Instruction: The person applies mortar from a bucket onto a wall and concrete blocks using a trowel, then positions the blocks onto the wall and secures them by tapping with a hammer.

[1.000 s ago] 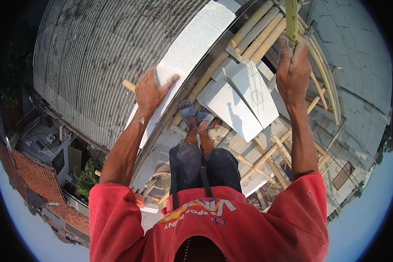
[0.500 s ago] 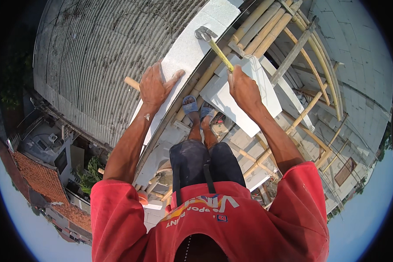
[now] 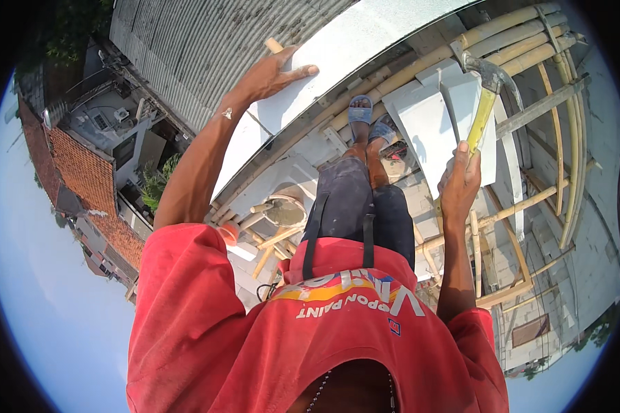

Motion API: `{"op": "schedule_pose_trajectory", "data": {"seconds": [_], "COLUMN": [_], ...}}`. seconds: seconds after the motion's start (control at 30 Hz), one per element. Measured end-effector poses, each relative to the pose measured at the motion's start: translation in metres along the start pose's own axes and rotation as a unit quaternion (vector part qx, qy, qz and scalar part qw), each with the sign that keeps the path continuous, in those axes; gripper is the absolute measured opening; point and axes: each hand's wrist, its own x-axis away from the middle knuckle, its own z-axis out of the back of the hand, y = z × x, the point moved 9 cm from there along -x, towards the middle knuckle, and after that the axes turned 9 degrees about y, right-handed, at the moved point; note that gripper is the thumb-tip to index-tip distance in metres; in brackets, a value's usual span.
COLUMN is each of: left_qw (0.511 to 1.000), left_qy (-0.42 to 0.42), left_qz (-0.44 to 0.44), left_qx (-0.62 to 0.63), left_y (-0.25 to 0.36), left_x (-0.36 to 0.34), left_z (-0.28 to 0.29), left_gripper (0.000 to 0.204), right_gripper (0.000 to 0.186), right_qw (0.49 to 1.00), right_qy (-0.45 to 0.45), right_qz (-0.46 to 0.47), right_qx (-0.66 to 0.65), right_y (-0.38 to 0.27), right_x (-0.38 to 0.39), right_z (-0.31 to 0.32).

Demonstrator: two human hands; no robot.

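The person stands high on bamboo scaffolding point(image 3: 420, 69), feet in blue sandals point(image 3: 360, 110) on the poles. The left hand point(image 3: 272, 72) lies flat and spread on a long white board point(image 3: 337, 55) running along the edge of a grey corrugated roof point(image 3: 200, 34), its fingers open and gripping nothing, only pressing the board. The right hand point(image 3: 459, 184) has its fingers closed around the yellow handle of a claw hammer point(image 3: 486, 103), whose steel head is raised to the far right, above loose white panels point(image 3: 427, 131). To strike well, it seems wise to keep the pressing palm well apart from the landing spot and to swing short, with weight settled on both feet. No packages or signs show; the only lettering is a white and orange print across the red shirt point(image 3: 351, 303) at the near edge.
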Motion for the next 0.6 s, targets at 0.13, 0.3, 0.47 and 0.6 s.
{"op": "schedule_pose_trajectory", "data": {"seconds": [0.13,0.3,0.47,0.6], "left_qw": [0.999,0.99,0.992,0.991], "left_qy": [0.041,0.079,0.106,0.068], "left_qz": [0.006,0.06,-0.003,0.05], "left_qx": [-0.001,0.103,0.073,0.102], "left_y": [-0.076,-0.096,-0.102,-0.087], "left_x": [0.06,0.079,0.071,0.079], "left_z": [0.005,0.009,0.008,0.003], "left_gripper": [0.11,0.096,0.087,0.084], "right_gripper": [0.046,0.029,0.028,0.036], "right_qw": [0.985,0.938,0.893,0.889], "right_qy": [-0.074,-0.217,-0.199,-0.27], "right_qz": [0.107,0.259,0.396,0.3], "right_qx": [0.116,0.083,0.07,0.216], "right_y": [-0.012,-0.081,-0.097,-0.042], "right_x": [0.031,0.07,0.092,0.081], "right_z": [-0.011,-0.079,-0.14,-0.18]}}
